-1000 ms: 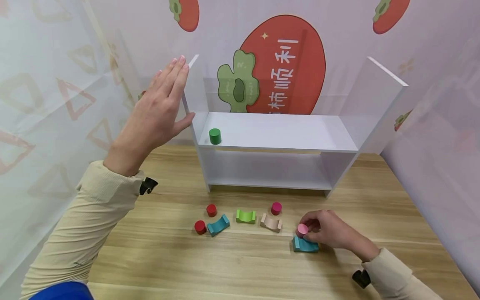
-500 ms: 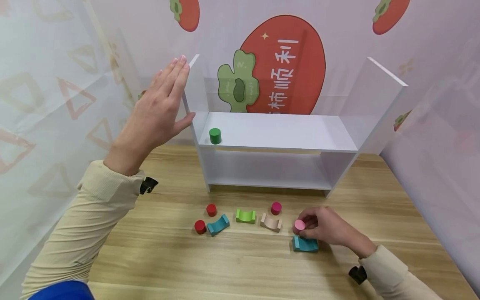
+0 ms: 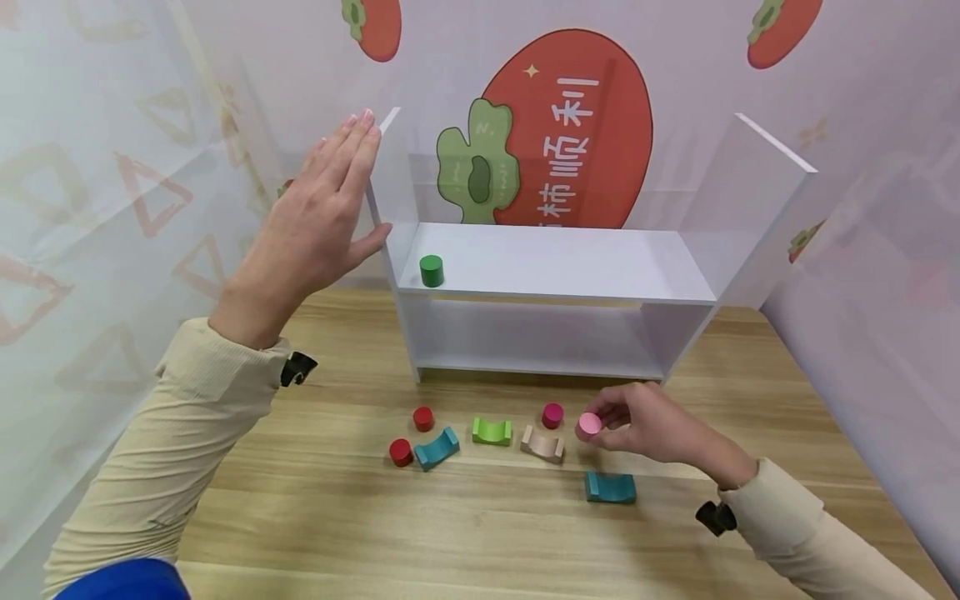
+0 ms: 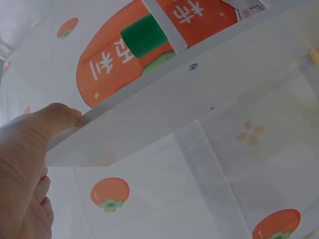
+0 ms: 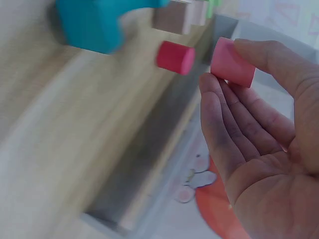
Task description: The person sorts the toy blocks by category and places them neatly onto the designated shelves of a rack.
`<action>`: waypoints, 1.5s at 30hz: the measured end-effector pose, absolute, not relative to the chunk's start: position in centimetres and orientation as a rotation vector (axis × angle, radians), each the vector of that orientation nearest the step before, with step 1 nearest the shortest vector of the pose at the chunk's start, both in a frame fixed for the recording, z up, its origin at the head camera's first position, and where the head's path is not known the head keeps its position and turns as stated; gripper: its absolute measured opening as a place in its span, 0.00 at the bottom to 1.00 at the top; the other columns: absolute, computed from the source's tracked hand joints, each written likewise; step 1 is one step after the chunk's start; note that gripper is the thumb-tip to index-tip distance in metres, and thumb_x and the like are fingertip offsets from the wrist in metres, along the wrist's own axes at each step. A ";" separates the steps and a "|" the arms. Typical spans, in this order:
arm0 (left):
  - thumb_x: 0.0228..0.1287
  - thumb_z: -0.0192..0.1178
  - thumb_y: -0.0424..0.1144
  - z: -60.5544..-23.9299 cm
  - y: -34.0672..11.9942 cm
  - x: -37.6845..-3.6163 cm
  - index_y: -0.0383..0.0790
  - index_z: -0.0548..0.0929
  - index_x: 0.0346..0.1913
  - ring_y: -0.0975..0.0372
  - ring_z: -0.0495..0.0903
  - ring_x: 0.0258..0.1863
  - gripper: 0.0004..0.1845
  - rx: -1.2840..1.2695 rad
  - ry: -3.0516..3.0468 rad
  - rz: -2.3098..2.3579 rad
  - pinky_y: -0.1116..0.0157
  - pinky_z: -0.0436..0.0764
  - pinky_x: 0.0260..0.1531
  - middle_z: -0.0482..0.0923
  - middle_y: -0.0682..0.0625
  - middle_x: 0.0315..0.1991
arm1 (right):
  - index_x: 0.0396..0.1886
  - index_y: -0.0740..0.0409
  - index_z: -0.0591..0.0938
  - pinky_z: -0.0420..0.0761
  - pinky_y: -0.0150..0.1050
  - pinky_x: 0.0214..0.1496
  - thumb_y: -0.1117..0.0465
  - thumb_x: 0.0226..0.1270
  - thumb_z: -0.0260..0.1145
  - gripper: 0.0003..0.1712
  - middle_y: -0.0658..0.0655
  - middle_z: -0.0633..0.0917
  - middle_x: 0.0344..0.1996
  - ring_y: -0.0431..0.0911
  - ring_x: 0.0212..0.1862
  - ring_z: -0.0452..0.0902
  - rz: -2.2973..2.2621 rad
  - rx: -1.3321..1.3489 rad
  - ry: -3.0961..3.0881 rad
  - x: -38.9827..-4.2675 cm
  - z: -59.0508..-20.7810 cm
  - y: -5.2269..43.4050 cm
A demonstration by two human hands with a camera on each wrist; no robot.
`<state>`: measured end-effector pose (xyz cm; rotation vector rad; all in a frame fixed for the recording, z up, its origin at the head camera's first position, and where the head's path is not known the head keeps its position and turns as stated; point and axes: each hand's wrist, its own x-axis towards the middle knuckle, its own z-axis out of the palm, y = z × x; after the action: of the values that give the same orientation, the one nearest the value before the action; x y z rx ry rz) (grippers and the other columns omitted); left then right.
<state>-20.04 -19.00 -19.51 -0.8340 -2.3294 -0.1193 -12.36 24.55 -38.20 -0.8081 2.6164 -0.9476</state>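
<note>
My right hand (image 3: 660, 425) pinches a light pink cylinder block (image 3: 588, 427) between thumb and fingertips; in the right wrist view the pink cylinder (image 5: 233, 62) appears lifted off the table. My left hand (image 3: 311, 217) lies with straight fingers along the outer side of a white shelf's left panel (image 3: 393, 179). In the left wrist view its thumb (image 4: 62, 115) touches the panel's edge. A green cylinder block (image 3: 431, 271) stands at the left end of the upper shelf board (image 3: 555, 262). Just left of my right hand are a magenta cylinder (image 3: 552, 416) and a beige curved block (image 3: 542, 444).
Also on the wooden table (image 3: 480, 533) are a teal curved block (image 3: 610, 487) below my right hand, a lime curved block (image 3: 491, 432), another teal curved block (image 3: 437, 449) and two red cylinders, one upper (image 3: 423, 418), one lower (image 3: 401, 452). The shelf's right panel (image 3: 742, 200) rises opposite.
My right hand has moved up and slightly left with the pink cylinder, away from the teal curved block, which now shows fully. My left hand has stayed on the panel.
</note>
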 end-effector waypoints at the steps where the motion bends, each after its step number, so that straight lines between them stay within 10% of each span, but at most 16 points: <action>1: 0.65 0.72 0.37 -19.5 -19.0 -20.0 0.29 0.51 0.83 0.45 0.52 0.86 0.52 -0.835 -2.331 -0.119 0.45 0.53 0.85 0.50 0.37 0.86 | 0.43 0.50 0.90 0.91 0.40 0.48 0.55 0.63 0.80 0.11 0.44 0.91 0.37 0.36 0.41 0.87 -0.940 -0.810 2.621 -12.4 -37.8 24.3; 45: 0.65 0.72 0.37 -19.4 -18.9 -19.8 0.29 0.52 0.83 0.45 0.53 0.86 0.52 -0.820 -2.326 -0.102 0.44 0.55 0.85 0.51 0.37 0.86 | 0.43 0.51 0.93 0.88 0.39 0.47 0.56 0.62 0.81 0.11 0.49 0.93 0.35 0.42 0.39 0.89 -0.878 -0.989 2.811 -21.4 -21.9 11.9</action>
<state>-19.79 -18.86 -19.42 -0.8203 -2.3262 -0.1019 -21.43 11.91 -21.94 -0.9887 2.8105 -0.8776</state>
